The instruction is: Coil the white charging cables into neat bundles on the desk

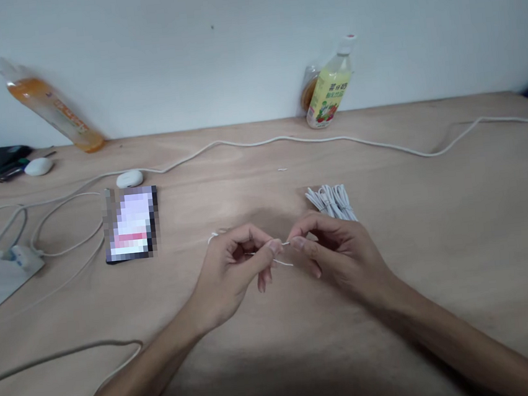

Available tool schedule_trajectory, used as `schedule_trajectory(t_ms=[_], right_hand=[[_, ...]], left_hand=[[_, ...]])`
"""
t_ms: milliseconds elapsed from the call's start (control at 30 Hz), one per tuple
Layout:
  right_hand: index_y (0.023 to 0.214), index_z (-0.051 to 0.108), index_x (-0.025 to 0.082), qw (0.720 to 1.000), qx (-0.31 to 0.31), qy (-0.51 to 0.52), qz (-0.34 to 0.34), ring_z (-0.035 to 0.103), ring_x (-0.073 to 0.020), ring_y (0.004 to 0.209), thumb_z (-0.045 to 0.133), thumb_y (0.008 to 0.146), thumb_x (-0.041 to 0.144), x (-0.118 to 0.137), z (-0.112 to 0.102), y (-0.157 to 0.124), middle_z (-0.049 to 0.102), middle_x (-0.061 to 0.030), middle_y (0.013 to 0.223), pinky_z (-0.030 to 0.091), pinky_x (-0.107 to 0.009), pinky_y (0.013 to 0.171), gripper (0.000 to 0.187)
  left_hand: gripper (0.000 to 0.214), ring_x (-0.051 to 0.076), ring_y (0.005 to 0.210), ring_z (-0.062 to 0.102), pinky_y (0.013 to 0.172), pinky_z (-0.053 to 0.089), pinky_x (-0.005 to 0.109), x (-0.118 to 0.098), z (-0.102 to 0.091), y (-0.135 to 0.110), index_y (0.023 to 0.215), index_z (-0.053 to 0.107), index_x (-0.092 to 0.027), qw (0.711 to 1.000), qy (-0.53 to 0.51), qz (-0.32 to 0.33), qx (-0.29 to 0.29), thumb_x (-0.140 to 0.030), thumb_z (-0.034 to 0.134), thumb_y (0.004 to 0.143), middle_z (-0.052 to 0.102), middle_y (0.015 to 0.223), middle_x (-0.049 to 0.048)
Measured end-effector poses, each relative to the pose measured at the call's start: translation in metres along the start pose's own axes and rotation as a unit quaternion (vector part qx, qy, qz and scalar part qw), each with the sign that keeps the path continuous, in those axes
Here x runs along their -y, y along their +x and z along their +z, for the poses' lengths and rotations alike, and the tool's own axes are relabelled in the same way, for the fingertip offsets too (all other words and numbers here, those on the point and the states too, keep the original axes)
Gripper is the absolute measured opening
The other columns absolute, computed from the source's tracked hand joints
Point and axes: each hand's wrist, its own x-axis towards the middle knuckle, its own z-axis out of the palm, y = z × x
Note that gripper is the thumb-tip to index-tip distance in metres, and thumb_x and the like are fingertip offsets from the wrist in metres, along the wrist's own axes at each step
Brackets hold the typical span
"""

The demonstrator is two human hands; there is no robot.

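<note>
Between my two hands a thin white wire (pixel 286 243) is stretched over a short gap, just above the wooden table. My left hand (pixel 242 259) pinches it between thumb and forefinger, and a loose white end juts out below those fingertips. On the other side, my right hand (pixel 331 244) is closed in a pinch on the same wire. Most of the wire is hidden in the fingers; a bit of white shows behind the left knuckles. Just beyond my right hand lies a tied bundle of white cables (pixel 332 202), partly covered by that hand.
A phone (pixel 132 224) and a white earbud case (pixel 129 179) lie to the left, near looping cables. One long white cable (pixel 281 138) crosses the table's back. An orange drink bottle (pixel 52 109) and a yellow drink bottle (pixel 329 89) lean against the wall.
</note>
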Motion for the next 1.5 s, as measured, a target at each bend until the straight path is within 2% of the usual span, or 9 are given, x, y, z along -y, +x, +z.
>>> schedule_trajectory(t_ms=[233,367,500,667,900,1000,1100,1367,1500], right_hand=[[0.086,0.079,0.023,1.0,-0.011,-0.003,0.021,0.049,-0.0097,0.053,0.079,0.095,0.038,0.002,0.001,0.0,0.069,0.0009,0.077,0.041,-0.023,0.045,0.017],[0.086,0.079,0.024,1.0,-0.009,-0.022,0.017,0.054,-0.0117,0.058,0.079,0.095,0.038,0.001,0.002,-0.001,0.07,-0.0004,0.08,0.043,-0.023,0.046,0.017],[0.091,0.079,0.025,0.99,-0.022,-0.116,-0.074,0.064,-0.0144,0.07,0.075,0.099,0.025,0.0,0.0,-0.003,0.072,-0.0008,0.084,0.049,-0.025,0.054,0.009],[0.101,0.078,0.025,0.943,-0.026,-0.24,-0.227,0.063,-0.0136,0.066,0.071,0.103,0.017,-0.005,-0.004,-0.004,0.075,-0.0021,0.09,0.052,-0.028,0.057,0.011],[0.107,0.076,0.026,0.896,-0.059,-0.308,-0.313,0.067,-0.0177,0.069,0.07,0.101,0.011,-0.01,0.0,-0.008,0.076,-0.0035,0.088,0.057,-0.031,0.058,0.017],[0.108,0.074,0.026,0.886,-0.074,-0.324,-0.324,0.069,-0.0187,0.072,0.071,0.101,0.01,-0.01,0.003,-0.009,0.075,-0.0039,0.088,0.059,-0.032,0.061,0.017],[0.109,0.074,0.027,0.886,-0.078,-0.327,-0.318,0.07,-0.0189,0.073,0.071,0.101,0.009,-0.012,0.003,-0.008,0.075,-0.0037,0.089,0.06,-0.033,0.062,0.019],[0.115,0.075,0.024,0.875,-0.045,-0.333,-0.349,0.072,-0.0206,0.082,0.07,0.101,0.007,-0.012,-0.005,-0.006,0.077,-0.005,0.094,0.062,-0.034,0.07,0.023],[0.113,0.077,0.026,0.88,-0.039,-0.323,-0.346,0.073,-0.0215,0.083,0.068,0.102,0.007,-0.011,-0.006,-0.004,0.078,-0.0046,0.095,0.062,-0.035,0.072,0.024]], left_hand=[[0.026,0.009,0.048,0.054,0.047,0.048,0.02,0.0,0.0,-0.001,0.078,0.07,-0.017,0.999,0.044,0.008,-0.015,-0.036,0.079,0.093,0.061,0.057,-0.0041],[0.027,0.009,0.05,0.055,0.048,0.047,0.02,0.0,0.001,-0.002,0.079,0.071,-0.017,0.998,0.057,0.007,-0.015,-0.038,0.081,0.092,0.062,0.059,-0.0036],[0.029,0.009,0.048,0.054,0.047,0.048,0.02,0.0,0.001,-0.001,0.078,0.07,-0.017,0.999,0.045,0.002,-0.013,-0.04,0.082,0.091,0.061,0.057,-0.0042],[0.028,0.009,0.048,0.055,0.048,0.05,0.021,0.0,0.002,-0.001,0.079,0.071,-0.017,0.999,0.033,-0.009,-0.01,-0.04,0.081,0.091,0.062,0.058,-0.0038],[0.029,0.009,0.048,0.055,0.047,0.051,0.02,-0.001,0.004,-0.002,0.078,0.071,-0.017,1.0,0.02,-0.019,-0.006,-0.04,0.082,0.091,0.061,0.057,-0.0039],[0.027,0.009,0.048,0.055,0.047,0.051,0.02,0.001,0.004,-0.002,0.079,0.071,-0.017,1.0,0.007,-0.017,-0.006,-0.038,0.082,0.092,0.062,0.057,-0.0038],[0.028,0.009,0.047,0.054,0.046,0.051,0.02,0.003,0.003,-0.001,0.078,0.071,-0.017,1.0,0.003,-0.017,-0.007,-0.04,0.081,0.092,0.061,0.056,-0.0041],[0.028,0.008,0.046,0.054,0.046,0.05,0.02,0.003,0.001,-0.001,0.078,0.069,-0.017,1.0,-0.005,-0.025,-0.002,-0.038,0.081,0.092,0.062,0.056,-0.0042],[0.027,0.008,0.046,0.054,0.046,0.05,0.019,0.002,0.002,0.0,0.077,0.07,-0.017,1.0,-0.007,-0.023,0.002,-0.036,0.081,0.092,0.061,0.056,-0.0048]])
